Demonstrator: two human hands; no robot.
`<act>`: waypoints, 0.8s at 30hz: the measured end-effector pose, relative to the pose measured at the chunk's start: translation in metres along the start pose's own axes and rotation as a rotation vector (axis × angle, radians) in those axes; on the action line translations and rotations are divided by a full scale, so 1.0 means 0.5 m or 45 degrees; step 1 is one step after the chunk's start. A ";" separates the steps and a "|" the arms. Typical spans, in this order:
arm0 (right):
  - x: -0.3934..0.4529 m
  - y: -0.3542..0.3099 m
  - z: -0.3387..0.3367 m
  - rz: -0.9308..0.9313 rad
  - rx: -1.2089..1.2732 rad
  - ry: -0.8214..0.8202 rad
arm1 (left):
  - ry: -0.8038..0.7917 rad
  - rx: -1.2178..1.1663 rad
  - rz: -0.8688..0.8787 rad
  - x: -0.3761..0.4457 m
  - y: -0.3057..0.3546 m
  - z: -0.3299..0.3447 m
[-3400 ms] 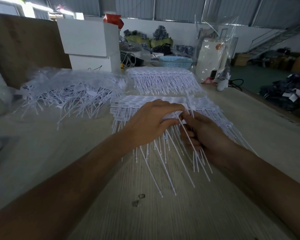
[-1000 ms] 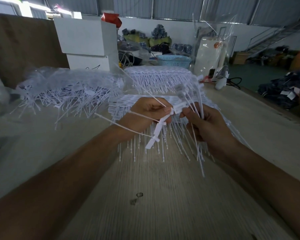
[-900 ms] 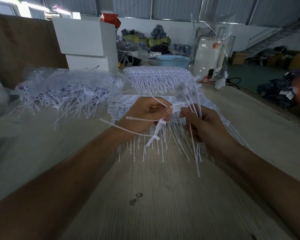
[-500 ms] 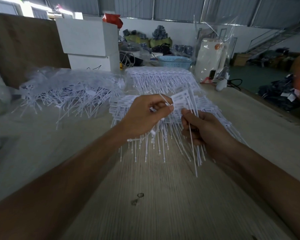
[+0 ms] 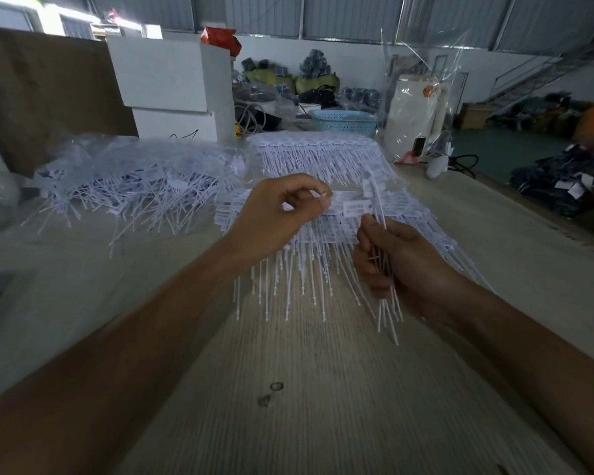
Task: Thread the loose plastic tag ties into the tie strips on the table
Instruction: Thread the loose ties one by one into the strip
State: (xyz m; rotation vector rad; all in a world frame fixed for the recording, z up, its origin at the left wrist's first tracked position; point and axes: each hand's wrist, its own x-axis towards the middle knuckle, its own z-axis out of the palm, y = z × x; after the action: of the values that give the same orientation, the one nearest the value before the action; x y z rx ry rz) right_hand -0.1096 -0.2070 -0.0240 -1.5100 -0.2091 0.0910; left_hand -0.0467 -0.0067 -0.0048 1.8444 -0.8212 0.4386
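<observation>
pale table [image 5: 306,389], tie strips [image 5: 323,156], loose ties [image 5: 134,190]

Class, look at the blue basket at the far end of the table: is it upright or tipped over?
Upright: the blue basket shows its open rim on top. Contents cannot be told.

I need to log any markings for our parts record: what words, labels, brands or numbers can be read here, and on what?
None can be read.
Tag heads on the tie strip: faint print, too blurred.
White boxes: a dark scrawl on the lower one, illegible.
White bag: an orange mark, unreadable.
</observation>
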 end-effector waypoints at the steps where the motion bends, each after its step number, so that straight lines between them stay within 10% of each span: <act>1: 0.001 0.001 -0.002 0.020 -0.019 0.015 | 0.012 0.051 0.020 -0.002 0.001 -0.003; 18: 0.008 0.001 -0.002 0.006 -0.045 0.315 | -0.249 0.084 0.087 -0.014 0.011 0.014; 24: 0.012 0.005 -0.005 -0.008 -0.008 0.315 | -0.208 0.562 0.116 -0.020 -0.010 0.021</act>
State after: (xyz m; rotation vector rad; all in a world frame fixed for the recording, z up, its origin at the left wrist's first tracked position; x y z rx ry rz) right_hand -0.1031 -0.2083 -0.0260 -1.5116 -0.0158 -0.1017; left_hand -0.0508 -0.0115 -0.0186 2.2792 -0.9795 0.5668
